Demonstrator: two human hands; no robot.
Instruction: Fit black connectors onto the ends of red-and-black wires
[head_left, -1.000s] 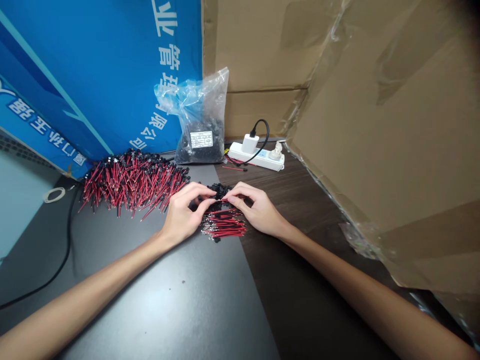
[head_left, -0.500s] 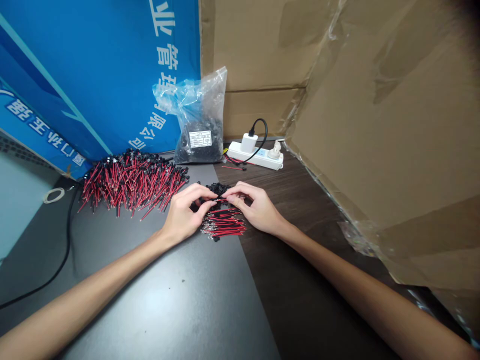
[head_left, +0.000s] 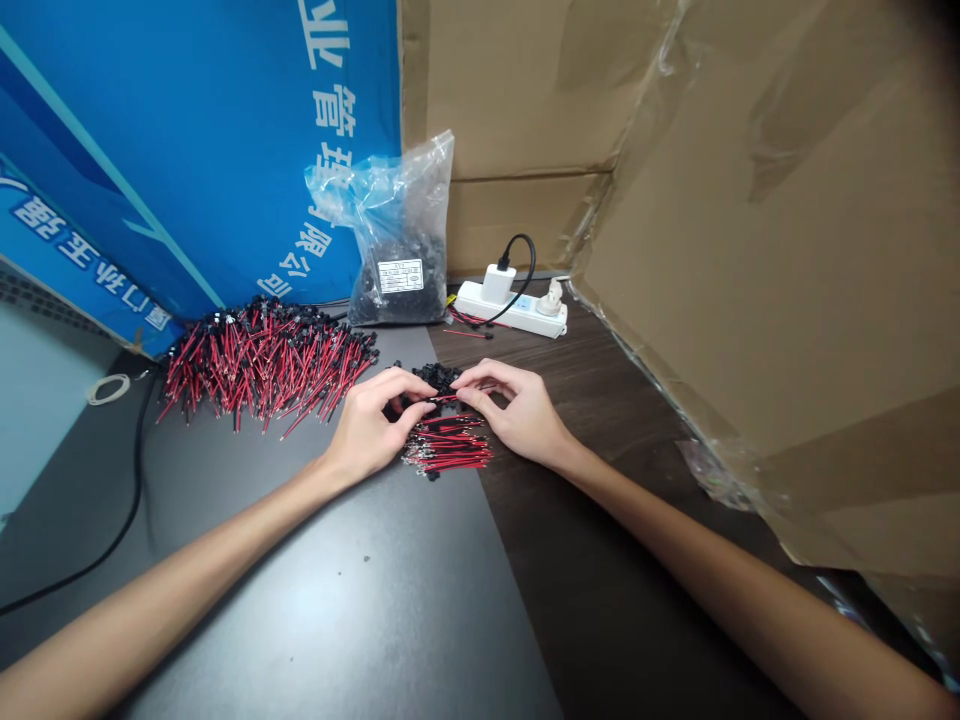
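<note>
My left hand (head_left: 379, 420) is closed in a pinch at the left end of a red-and-black wire lead (head_left: 447, 398). My right hand (head_left: 517, 405) pinches the same lead farther right, with thumb and forefinger together. A short red stretch of it shows between the fingertips; whatever sits at its left end is hidden by my fingers. Just behind the fingertips lies a small heap of black plastic connector housings (head_left: 433, 376). Closer to me, below the hands, is a bunch of red and black wires (head_left: 454, 452) laid side by side, with bare metal terminals toward the left.
A large pile of red-and-black wires (head_left: 262, 365) lies at the back left. Behind stand a clear bag of black parts (head_left: 397, 285) and a white power strip (head_left: 521, 312). Cardboard (head_left: 787, 250) walls the right side; a black cable (head_left: 135, 480) runs along the left.
My right fingertips have shifted slightly right, away from the left ones, so more of the red wire shows between them. My left hand has barely moved.
</note>
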